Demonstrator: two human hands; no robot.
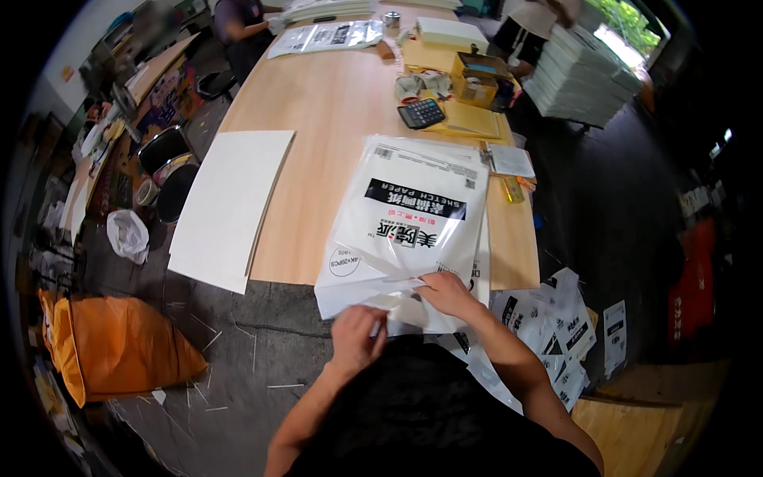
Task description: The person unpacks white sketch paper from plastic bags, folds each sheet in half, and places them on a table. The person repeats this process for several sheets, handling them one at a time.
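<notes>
A clear plastic bag of white paper sheets (pixel 397 230), printed in black, lies on the near edge of the table and overhangs it toward me. My right hand (pixel 447 296) pinches the bag's loose near end, its fingers closed on the plastic. Just left of it, my left hand (pixel 359 338) is curled with fingertips together beside the same crumpled end; what lies between those fingertips is too small to tell. More printed bags show beneath the top one along its right side.
White board sheets (pixel 230 207) lie on the table's left side. A calculator (pixel 421 114), a yellow box (pixel 477 79) and a clipboard (pixel 511 160) sit at right. Printed bags (pixel 548 334) hang low at right; an orange sack (pixel 119 350) stands at left. Two people are beyond the table.
</notes>
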